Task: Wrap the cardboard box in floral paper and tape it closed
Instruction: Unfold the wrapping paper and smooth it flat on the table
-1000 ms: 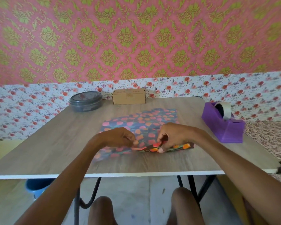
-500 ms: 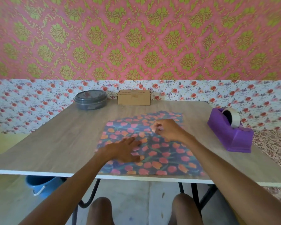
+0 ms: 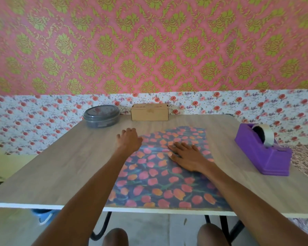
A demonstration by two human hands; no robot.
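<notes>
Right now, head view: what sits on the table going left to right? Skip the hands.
Grey lidded container → cardboard box → floral paper → purple tape dispenser. The container and box stand at the far edge; the paper lies flat, reaching the near edge.

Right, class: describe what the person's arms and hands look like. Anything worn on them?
Both forearms are bare, with no sleeves in view. The left hand and right hand wear no gloves, and no rings, watch or bracelets show. No markings are visible. The bare knees show below the table edge.
</notes>
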